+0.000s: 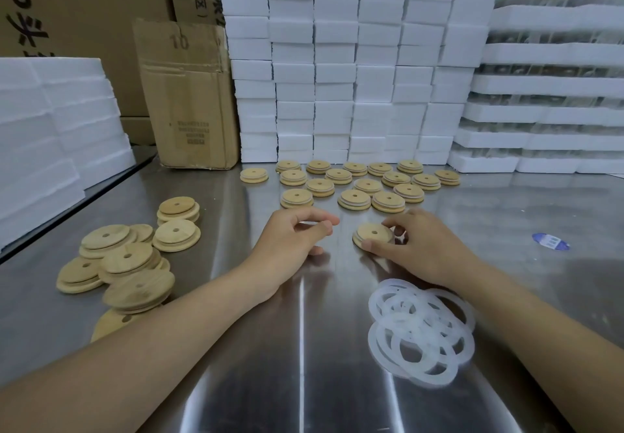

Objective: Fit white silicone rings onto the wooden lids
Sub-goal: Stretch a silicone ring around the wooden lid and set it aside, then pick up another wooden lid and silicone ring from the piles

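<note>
My right hand (418,247) grips a round wooden lid (373,232) with a centre hole, holding it flat on the steel table; a white ring shows around its edge. Just left of it my left hand (290,240) rests on the table with fingers loosely curled, holding nothing that I can see. A loose pile of white silicone rings (420,331) lies near my right forearm. Several bare wooden lids (125,263) are heaped at the left. Several lids fitted with rings (358,179) lie in rows at the back of the table.
The steel table (304,365) reflects light. White foam blocks (337,61) are stacked behind the lids and at the left (50,128). A cardboard box (189,94) stands at back left. A blue-and-white sticker (550,241) lies on the right.
</note>
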The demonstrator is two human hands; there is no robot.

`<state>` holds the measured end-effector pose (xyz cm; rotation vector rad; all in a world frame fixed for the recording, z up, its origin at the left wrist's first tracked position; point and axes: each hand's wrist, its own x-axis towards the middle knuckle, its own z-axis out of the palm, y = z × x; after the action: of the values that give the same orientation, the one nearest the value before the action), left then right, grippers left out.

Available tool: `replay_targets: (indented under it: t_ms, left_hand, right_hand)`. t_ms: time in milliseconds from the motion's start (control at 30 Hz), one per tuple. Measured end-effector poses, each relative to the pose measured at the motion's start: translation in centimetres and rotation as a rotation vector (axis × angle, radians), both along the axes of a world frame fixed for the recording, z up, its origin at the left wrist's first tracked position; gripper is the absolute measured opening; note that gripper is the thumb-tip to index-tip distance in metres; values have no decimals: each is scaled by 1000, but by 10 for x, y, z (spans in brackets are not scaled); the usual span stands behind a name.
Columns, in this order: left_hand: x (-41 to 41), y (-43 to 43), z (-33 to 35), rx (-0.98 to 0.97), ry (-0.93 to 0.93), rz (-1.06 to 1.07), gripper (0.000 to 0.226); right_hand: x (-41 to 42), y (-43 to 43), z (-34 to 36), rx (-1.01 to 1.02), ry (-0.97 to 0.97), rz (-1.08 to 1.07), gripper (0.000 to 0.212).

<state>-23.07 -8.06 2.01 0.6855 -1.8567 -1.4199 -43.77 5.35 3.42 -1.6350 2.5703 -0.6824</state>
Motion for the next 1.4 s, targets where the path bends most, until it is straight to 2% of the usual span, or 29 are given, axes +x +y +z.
replay_targets:
  t_ms: [67, 133, 267, 367, 400, 500, 600, 700, 767, 967, 1067, 1167, 1300, 1400]
  left_hand:
    - [0, 0, 0, -27, -13, 14, 23]
    - [2, 2, 2, -79, -27, 27, 24]
    - [13, 3, 14, -329, -118, 71, 25]
    - [36, -9, 36, -562, -233, 279, 18]
    - [46, -17, 43, -646, -316, 356, 14]
    - [76, -40, 57, -816, -706, 537, 25]
    - [92, -58, 56, -665, -1071, 519, 42]
    - [92, -58, 52, -524, -1270, 371, 52]
    - [89, -55, 50, -547, -1249, 357, 49]
    - [83, -44, 51, -721, -1033, 424, 39]
    - [82, -45, 49, -760, -1101, 413, 43]
    - [81, -48, 42, -722, -1154, 358, 48]
    - [78, -53, 40, -769, -1076, 390, 29]
    - [77, -50, 39, -779, -1048, 410, 26]
  right_hand:
    - [3, 0, 0, -52, -17, -40, 74]
    - [6, 0, 2, -108, -37, -50, 60]
    - [8, 1, 3, -198, -132, -10, 34]
    - [11, 2, 4, -152, -191, 42, 43]
    - [11, 2, 4, -108, -183, 61, 48]
    - [13, 3, 1, -58, -175, 82, 53]
    - [14, 4, 3, -71, -180, 57, 45]
    - [9, 5, 13, -57, -199, 58, 23]
    - [7, 10, 22, 17, -294, 120, 16]
    - [1, 26, 43, 303, -454, 353, 19]
    - [-3, 28, 45, 354, -459, 383, 19]
    - [-3, 29, 44, 391, -448, 408, 8]
    - [-4, 31, 48, 424, -462, 440, 7]
    - [-3, 32, 49, 444, -475, 449, 5]
